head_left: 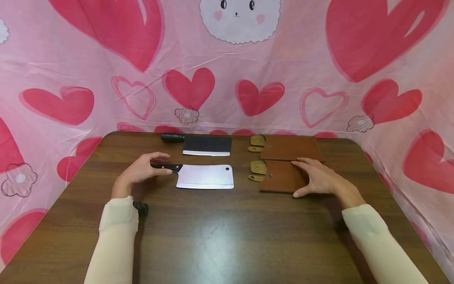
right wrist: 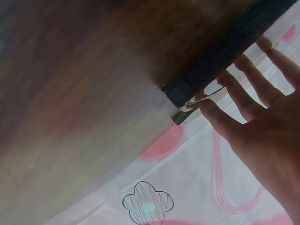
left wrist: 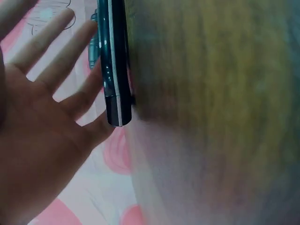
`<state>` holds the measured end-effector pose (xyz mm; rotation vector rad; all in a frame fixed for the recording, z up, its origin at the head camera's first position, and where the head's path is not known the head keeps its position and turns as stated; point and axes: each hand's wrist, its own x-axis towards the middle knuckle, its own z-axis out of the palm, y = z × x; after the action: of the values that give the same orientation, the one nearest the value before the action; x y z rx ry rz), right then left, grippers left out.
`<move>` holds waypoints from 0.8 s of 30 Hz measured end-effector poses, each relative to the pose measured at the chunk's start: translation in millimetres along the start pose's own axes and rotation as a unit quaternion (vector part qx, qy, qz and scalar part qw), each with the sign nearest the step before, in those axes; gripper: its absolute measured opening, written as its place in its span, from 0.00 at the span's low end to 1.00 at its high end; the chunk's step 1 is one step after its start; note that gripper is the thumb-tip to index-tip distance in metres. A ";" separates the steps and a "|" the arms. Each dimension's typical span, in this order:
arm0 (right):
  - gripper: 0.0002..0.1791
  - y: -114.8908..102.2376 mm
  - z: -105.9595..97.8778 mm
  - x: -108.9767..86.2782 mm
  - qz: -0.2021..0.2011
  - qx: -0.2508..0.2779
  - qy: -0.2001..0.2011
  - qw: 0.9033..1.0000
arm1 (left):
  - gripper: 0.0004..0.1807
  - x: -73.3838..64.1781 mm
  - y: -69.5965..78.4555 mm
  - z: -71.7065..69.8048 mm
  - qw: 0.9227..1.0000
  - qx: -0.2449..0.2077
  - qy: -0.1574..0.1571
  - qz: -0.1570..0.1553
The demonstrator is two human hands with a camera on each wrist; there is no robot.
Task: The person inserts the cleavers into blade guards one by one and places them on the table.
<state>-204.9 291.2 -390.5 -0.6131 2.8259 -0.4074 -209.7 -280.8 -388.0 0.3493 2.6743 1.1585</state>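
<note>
Black handle (head_left: 168, 166) partly hidden behind loose left hand (head_left: 142, 170), sheath (head_left: 281, 176) under spread right hand (head_left: 320, 178).

In the head view, the right hand (head_left: 320, 177) hides the right end of the nearer brown sheath (head_left: 281, 177), the left hand (head_left: 138, 169) partly covers the black cleaver handle (head_left: 174, 167), and the bottom edge crops 2 pale sleeves (head_left: 115, 244); the left wrist view cuts off that handle; the right wrist view blurs the tabletop (right wrist: 70, 122)

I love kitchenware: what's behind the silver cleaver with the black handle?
Behind the silver cleaver lies a dark rectangular cleaver; the brown wooden tabletop under both blades is covered.
</note>
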 end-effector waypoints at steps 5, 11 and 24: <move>0.67 -0.5 -0.9 -1.1 -0.004 0.013 -0.006 1.000 | 0.33 -0.2 -5.3 -1.2 1.000 0.010 0.001 0.004; 0.66 -0.2 -0.6 -2.8 -0.010 0.014 -0.008 1.000 | 0.30 0.9 -10.3 -1.7 0.999 0.032 0.005 0.004; 0.65 2.4 -1.0 -3.1 -0.023 0.011 -0.016 1.000 | 0.22 3.0 -13.4 -2.6 0.998 0.066 0.011 -0.008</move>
<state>-203.3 294.9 -389.9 -0.6747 2.7787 -0.4317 -215.1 -290.6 -396.4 0.3370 2.7748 0.9882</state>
